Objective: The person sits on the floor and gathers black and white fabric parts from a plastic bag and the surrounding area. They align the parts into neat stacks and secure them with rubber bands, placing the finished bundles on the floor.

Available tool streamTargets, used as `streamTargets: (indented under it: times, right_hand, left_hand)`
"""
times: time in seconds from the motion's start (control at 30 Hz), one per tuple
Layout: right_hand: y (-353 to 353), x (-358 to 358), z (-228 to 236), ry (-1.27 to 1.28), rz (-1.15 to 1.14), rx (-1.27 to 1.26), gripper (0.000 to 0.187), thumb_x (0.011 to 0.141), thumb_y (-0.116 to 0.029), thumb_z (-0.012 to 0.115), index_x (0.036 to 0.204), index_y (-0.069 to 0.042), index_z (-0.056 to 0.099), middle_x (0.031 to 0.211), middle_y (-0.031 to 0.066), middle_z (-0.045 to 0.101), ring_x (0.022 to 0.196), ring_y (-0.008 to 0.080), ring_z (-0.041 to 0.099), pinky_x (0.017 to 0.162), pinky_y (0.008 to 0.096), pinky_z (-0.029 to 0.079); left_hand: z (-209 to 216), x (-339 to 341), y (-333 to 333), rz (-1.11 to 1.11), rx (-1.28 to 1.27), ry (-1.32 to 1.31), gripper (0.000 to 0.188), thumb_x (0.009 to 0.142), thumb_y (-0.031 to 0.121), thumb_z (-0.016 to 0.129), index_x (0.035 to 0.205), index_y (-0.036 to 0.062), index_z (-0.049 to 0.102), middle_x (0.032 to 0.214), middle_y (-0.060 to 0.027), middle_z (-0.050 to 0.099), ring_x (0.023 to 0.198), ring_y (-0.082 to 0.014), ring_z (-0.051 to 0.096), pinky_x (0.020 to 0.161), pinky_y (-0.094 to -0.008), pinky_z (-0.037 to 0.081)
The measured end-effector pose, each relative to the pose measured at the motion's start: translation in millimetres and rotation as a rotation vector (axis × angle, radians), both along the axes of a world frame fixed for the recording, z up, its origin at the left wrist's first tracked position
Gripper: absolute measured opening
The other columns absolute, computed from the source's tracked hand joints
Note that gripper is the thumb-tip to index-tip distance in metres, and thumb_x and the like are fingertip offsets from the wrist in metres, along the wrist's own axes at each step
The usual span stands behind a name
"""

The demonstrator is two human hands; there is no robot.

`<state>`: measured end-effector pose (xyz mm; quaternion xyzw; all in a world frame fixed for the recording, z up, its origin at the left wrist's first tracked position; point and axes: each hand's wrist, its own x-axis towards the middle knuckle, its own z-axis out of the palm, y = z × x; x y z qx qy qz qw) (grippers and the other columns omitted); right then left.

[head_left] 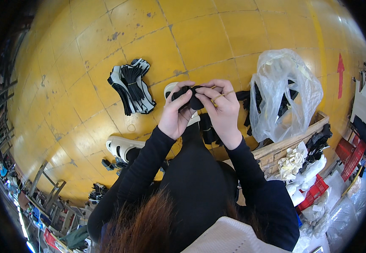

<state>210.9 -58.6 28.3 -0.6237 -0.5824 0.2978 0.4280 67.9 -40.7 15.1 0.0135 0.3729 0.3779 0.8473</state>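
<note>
Black bundle [197,101] between fingers [183,100] above yellow floor [149,46]

The held pieces [196,101] are solid black; the looped band [222,96] is yellowish. The bundle [132,87] shows alternating black and pale grey stripes. The yellow floor [204,40] carries a dark grid and dark blotches; its arrow [340,76] is red. The left shoe [121,147] is cream-white, the bag [286,99] milky clear, the wooden box [290,140] tan, the crate [313,195] bright red.

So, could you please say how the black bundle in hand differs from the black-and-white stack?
The black bundle is held between left hand and right hand; the stack lies on the floor. The bundle looks all black; the stack mixes black and white. Both include black.
</note>
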Motion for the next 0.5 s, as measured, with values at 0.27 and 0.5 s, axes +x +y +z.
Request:
streamTargets:
  times: [0.27, 0.5]
  right_hand:
    - [-3, 1, 3, 0.023, 0.143, -0.076, 0.021, 0.07, -0.003, 0.077, 0.089, -0.002, 0.068, 0.112, 0.0103, 0.056, 0.078, 0.018, 0.06, 0.072, 0.031, 0.051]
    - [-4, -2, -6, 0.115, 0.05, -0.127, 0.021, 0.071, -0.001, 0.076, 0.09, -0.003, 0.068, 0.104, 0.01, 0.059, 0.073, 0.0152, 0.059, 0.062, 0.0257, 0.049]
  left_hand:
    - [7, 0, 0, 0.093, -0.048, 0.038, 0.019, 0.093, 0.011, 0.056, 0.111, 0.0056, 0.052, 0.106, -0.0105, 0.059, 0.099, -0.0169, 0.06, 0.081, -0.0282, 0.053]
    - [-1, -13, 1, 0.037, -0.026, 0.077, 0.021, 0.089, 0.006, 0.058, 0.109, 0.004, 0.054, 0.103, -0.0078, 0.059, 0.095, -0.0163, 0.061, 0.082, -0.029, 0.055]
